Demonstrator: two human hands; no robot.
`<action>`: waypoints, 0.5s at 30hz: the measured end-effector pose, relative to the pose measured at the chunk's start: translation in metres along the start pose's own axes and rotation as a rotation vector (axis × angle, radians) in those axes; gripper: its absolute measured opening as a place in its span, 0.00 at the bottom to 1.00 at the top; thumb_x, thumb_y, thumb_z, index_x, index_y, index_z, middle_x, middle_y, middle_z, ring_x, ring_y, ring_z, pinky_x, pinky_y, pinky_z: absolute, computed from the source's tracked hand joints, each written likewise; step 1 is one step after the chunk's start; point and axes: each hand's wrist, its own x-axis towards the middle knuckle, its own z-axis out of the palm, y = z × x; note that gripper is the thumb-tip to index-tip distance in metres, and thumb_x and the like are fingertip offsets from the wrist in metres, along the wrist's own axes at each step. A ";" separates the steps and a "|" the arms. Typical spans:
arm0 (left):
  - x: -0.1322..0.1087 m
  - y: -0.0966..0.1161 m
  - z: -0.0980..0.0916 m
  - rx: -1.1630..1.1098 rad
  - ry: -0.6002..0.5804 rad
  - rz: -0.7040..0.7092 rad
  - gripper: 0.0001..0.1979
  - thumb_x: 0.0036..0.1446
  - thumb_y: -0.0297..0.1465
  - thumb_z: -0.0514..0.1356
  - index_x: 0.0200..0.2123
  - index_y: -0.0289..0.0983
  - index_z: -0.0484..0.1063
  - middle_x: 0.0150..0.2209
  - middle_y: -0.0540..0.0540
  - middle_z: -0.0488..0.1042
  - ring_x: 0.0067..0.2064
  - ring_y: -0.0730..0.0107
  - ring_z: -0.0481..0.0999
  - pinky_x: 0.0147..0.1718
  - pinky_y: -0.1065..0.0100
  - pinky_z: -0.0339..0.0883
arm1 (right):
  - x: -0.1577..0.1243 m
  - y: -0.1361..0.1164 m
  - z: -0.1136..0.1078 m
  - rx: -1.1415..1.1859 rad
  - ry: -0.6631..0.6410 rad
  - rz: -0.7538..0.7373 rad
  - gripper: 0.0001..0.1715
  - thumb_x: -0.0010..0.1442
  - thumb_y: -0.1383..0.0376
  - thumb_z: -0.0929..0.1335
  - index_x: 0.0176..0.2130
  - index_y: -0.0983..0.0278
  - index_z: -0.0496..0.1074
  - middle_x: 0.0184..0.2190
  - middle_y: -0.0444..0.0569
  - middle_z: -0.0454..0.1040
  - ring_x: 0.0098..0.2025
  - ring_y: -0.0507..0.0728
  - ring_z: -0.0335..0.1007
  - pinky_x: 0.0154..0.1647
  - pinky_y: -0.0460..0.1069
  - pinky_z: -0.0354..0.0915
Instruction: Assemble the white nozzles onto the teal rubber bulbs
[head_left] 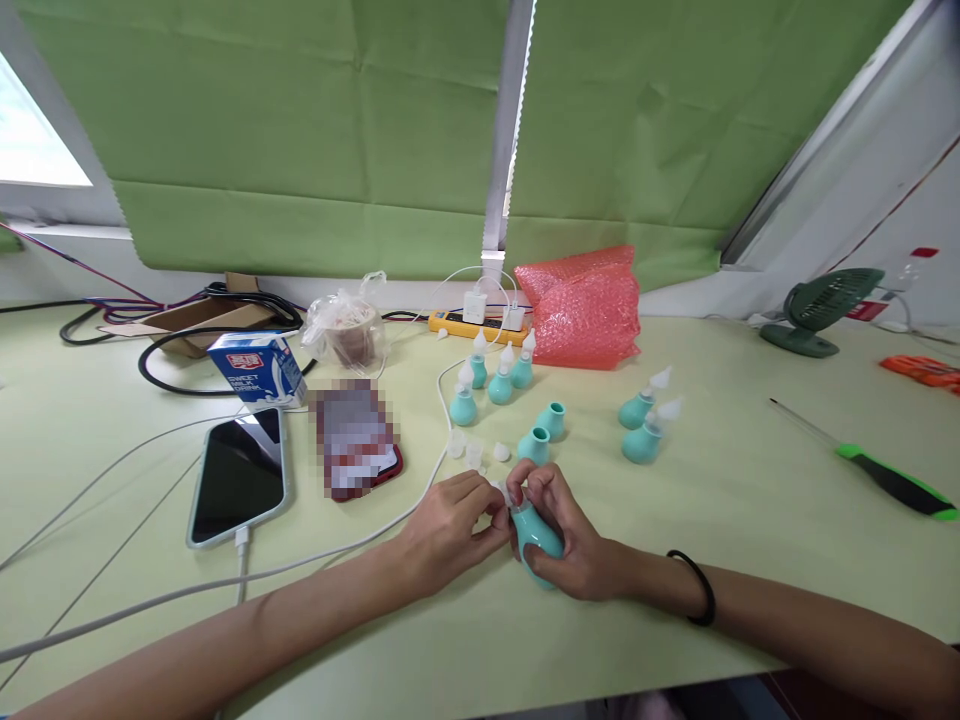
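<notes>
My right hand (pixel 574 535) is wrapped round a teal rubber bulb of a nasal aspirator (pixel 541 538), tilted with its neck towards my left hand. At the neck, my left hand (pixel 450 530) pinches a small translucent nozzle piece (pixel 498 487), mostly hidden by the fingers. Just beyond the hands stand two bulbs with open mouths, a nearer one (pixel 535 446) and a farther one (pixel 553 420). Loose translucent plastic parts (pixel 474 453) lie left of them. Several aspirators with nozzles fitted (pixel 500 387) stand behind. Two more fitted aspirators (pixel 641 443) lean at the right.
Left of my hands lie a phone in a red case (pixel 356 440) and a charging phone (pixel 240 478), with a white cable (pixel 390 524) crossing the table. A milk carton (pixel 256 368), power strip (pixel 450 326) and red bubble wrap (pixel 581 310) stand behind. At right are a screwdriver (pixel 892 485) and fan (pixel 821 310).
</notes>
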 end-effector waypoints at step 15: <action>0.004 -0.003 -0.004 -0.133 0.059 0.024 0.03 0.51 0.24 0.57 0.30 0.32 0.70 0.26 0.43 0.73 0.28 0.71 0.71 0.27 0.71 0.67 | 0.000 0.000 0.000 0.112 0.045 0.053 0.20 0.45 0.75 0.63 0.31 0.58 0.46 0.35 0.45 0.48 0.31 0.50 0.52 0.25 0.46 0.60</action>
